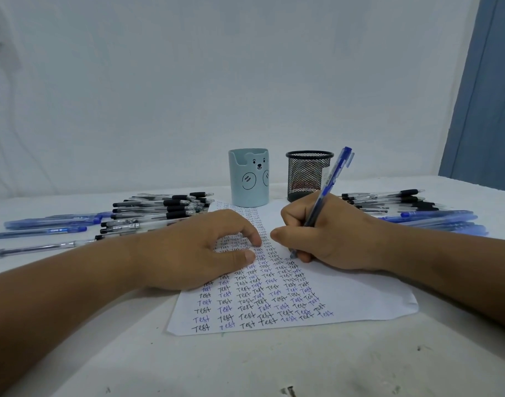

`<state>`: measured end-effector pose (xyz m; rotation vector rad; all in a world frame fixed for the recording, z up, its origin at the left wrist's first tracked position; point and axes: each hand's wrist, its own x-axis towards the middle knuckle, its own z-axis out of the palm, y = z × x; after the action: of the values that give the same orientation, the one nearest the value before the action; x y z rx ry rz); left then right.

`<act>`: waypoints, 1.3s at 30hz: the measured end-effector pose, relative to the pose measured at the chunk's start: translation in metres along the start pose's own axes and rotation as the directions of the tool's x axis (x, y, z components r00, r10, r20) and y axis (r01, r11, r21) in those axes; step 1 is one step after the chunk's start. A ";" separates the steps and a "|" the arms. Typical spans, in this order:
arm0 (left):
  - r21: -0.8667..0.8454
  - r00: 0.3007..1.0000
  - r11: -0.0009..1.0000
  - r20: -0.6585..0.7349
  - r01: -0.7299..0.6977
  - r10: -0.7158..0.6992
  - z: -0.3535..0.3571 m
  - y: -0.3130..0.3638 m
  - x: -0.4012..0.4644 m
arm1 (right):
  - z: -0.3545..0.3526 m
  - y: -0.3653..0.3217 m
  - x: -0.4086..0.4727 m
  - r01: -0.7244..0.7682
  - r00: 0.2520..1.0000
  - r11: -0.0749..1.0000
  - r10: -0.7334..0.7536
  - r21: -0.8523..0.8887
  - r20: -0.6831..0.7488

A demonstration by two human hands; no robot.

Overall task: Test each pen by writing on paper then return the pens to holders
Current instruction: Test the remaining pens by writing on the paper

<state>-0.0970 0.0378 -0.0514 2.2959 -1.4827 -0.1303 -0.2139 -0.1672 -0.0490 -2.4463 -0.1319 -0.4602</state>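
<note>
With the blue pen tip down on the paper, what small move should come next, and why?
Probably write one short "Test": the right hand grips the blue pen with its tip at the paper, and the left hand rests on the sheet.

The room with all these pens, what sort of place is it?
Probably a plain desk set up for pen testing: a sheet of paper filled with "Test", loose pens piled either side, and two pen holders against a bare wall.

Pen (328, 184) in my right hand (331, 239): translucent blue plastic, glossy. Paper (346, 299) matt, creased. Right holder (308, 176), centre frame: black wire mesh. Left holder (248, 179): smooth matt plastic.
</note>
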 end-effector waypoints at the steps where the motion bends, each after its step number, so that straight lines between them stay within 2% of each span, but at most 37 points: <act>1: 0.000 1.000 1.000 0.001 0.000 0.000 0.000 0.000 0.000 | 0.000 0.000 0.000 0.002 1.000 1.000 -0.002 -0.006 -0.010; 14: -0.007 1.000 1.000 0.002 0.002 -0.002 0.000 0.001 -0.001 | 0.002 -0.003 0.000 -0.040 0.998 0.994 0.043 0.099 -0.037; 17: -0.008 1.000 1.000 0.003 -0.004 0.004 0.000 0.000 -0.002 | 0.000 -0.003 -0.002 -0.116 0.987 0.910 0.152 0.398 -0.059; 19: -0.010 1.000 1.000 0.010 0.000 0.000 -0.001 0.000 -0.002 | -0.002 0.000 0.001 -0.100 0.980 0.873 0.170 0.477 -0.106; 22: -0.011 0.999 1.000 0.029 0.019 -0.019 -0.002 0.002 -0.003 | -0.005 0.003 0.006 0.002 0.962 0.899 0.118 0.437 -0.247; 26: -0.002 0.999 1.000 0.029 0.019 -0.019 -0.002 0.005 -0.003 | -0.009 0.008 0.009 0.070 0.945 0.889 0.087 0.452 -0.317; 30: 0.006 1.000 1.000 0.028 0.012 -0.012 -0.002 0.003 -0.003 | -0.013 0.012 0.007 0.094 0.918 0.995 -0.078 0.020 -0.388; 33: 0.008 0.999 1.000 0.031 0.010 -0.010 -0.002 0.003 -0.003 | -0.015 0.010 0.006 0.095 0.928 0.990 -0.124 -0.100 -0.351; 36: 0.004 1.000 1.000 0.020 -0.003 0.003 -0.001 0.001 -0.002 | -0.013 0.010 0.005 0.093 0.938 0.987 -0.130 -0.128 -0.320; 39: 0.009 1.000 1.000 0.013 -0.009 0.009 0.000 0.000 -0.002 | -0.011 0.009 0.004 0.090 0.944 0.995 -0.097 -0.037 -0.315</act>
<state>-0.0980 0.0392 -0.0515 2.2993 -1.5029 -0.1372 -0.2119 -0.1816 -0.0445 -2.3580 -0.1069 -0.8940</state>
